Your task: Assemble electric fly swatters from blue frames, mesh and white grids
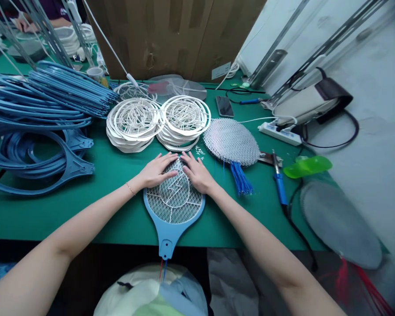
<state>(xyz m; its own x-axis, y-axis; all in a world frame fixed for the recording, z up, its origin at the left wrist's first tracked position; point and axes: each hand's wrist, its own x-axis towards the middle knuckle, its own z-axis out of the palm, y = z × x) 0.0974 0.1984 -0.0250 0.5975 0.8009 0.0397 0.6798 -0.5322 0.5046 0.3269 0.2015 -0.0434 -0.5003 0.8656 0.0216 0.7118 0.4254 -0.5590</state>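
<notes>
A blue mosquito swatter head (174, 218) lies flat before me, its short neck reaching past the table's front edge. White ribs with a lightning-bolt shape cover its metal mesh, and a red and a blue wire hang from the neck. My left hand (158, 170) rests on its upper left rim, fingers stretched out. On the upper right rim lies my right hand (197, 172), also spread flat. Just beyond my fingertips stand two stacks of white plastic grid rings (134, 127). Right of them is a pile of metal mesh discs (231, 139) with blue wires.
Blue swatter frames (46, 101) are heaped at left. A soldering iron (279, 182), a green plastic piece (307, 166) and grey mesh discs (340, 221) with red wires lie right. Behind are a phone (224, 106), a power strip (279, 133) and a cardboard box (177, 39). Another person's hand (23, 23) shows far left.
</notes>
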